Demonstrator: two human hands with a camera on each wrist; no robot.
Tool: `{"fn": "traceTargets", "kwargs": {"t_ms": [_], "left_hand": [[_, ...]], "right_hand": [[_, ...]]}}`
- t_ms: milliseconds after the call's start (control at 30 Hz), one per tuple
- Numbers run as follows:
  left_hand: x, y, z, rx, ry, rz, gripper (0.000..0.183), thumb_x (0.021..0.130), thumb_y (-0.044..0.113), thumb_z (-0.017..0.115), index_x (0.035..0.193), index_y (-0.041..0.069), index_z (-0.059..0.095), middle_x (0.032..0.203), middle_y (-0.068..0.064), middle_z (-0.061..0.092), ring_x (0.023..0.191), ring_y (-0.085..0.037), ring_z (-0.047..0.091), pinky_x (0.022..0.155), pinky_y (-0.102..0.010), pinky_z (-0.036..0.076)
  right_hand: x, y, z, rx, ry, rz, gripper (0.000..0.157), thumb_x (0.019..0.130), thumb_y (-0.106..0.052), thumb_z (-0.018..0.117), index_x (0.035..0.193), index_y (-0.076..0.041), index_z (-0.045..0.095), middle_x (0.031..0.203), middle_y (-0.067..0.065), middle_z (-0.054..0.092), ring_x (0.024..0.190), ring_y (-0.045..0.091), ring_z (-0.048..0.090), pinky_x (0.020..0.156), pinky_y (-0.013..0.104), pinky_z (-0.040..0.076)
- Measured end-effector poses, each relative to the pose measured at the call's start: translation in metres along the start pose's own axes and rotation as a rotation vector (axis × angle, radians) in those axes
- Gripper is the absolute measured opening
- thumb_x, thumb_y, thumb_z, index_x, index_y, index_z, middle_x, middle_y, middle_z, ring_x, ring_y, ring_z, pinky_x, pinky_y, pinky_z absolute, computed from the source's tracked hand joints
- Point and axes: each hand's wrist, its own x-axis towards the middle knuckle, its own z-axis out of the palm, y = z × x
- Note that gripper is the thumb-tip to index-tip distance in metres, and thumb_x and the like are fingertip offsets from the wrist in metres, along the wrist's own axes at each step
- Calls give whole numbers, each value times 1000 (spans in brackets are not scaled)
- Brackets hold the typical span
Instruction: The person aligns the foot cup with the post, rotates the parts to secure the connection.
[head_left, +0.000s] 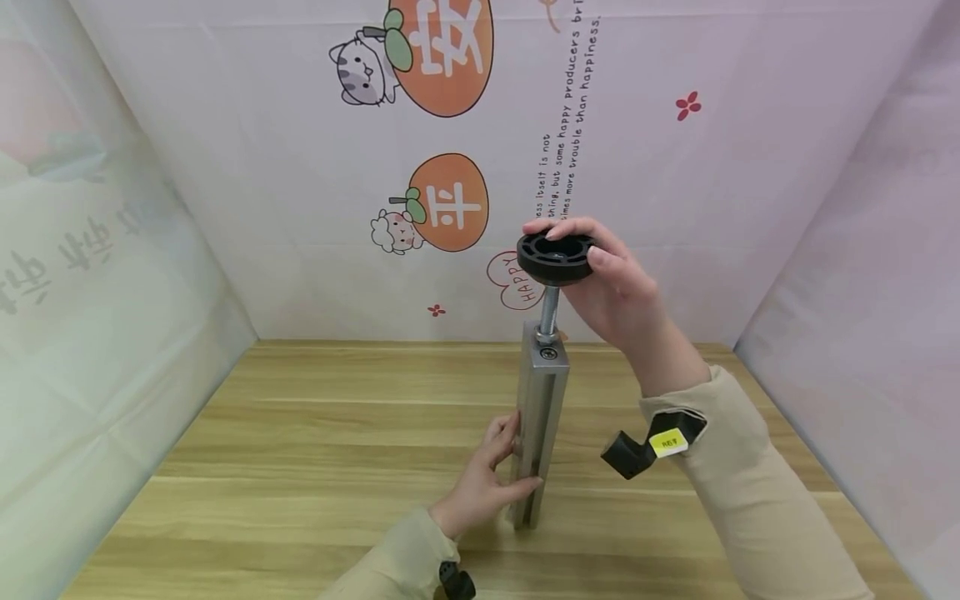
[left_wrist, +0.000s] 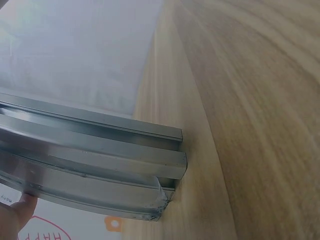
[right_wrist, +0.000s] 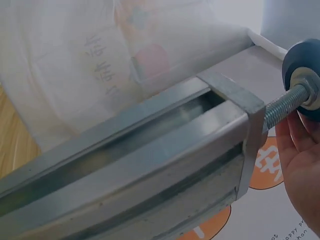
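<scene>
A slotted aluminium profile (head_left: 542,417) stands upright on the wooden table, its lower end against the boards in the left wrist view. My left hand (head_left: 480,487) grips its lower part, thumb on the near side and fingers on the left. From the end plate on top rises a threaded rod (right_wrist: 287,106) with a nut at its base. It carries the round black base of a levelling foot (head_left: 553,265), which faces up. My right hand (head_left: 618,292) holds this base by the rim, with fingers over the far edge and thumb on the right.
The wooden table (head_left: 315,467) is enclosed by pale cloth at the back, left and right. Orange fruit prints and lettering mark the back cloth (head_left: 630,183). A black wrist camera mount (head_left: 633,454) with a yellow label sticks out from the right sleeve.
</scene>
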Motion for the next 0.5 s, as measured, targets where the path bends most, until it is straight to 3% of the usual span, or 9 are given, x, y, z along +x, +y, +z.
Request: {"fn": "traceTargets", "kwargs": {"t_ms": [267, 500], "left_hand": [[0, -2, -1, -10, -2, -3, 95, 83, -1, 68, 152, 27, 9, 132, -16, 35, 115, -8, 39, 101, -41, 41], [0, -4, 0, -2, 1, 27, 97, 82, -3, 69, 152, 29, 9, 132, -18, 35, 115, -8, 39, 100, -41, 42]], "right_hand": [[-1, -4, 7, -55, 33, -69, 22, 93, -14, 52, 110, -6, 64, 125, 14, 55, 117, 31, 48, 95, 31, 46], [-2, -8, 9, -118, 116, -23, 19, 90, -8, 54, 105, -11, 66, 121, 10, 55, 114, 29, 47, 93, 30, 48]]}}
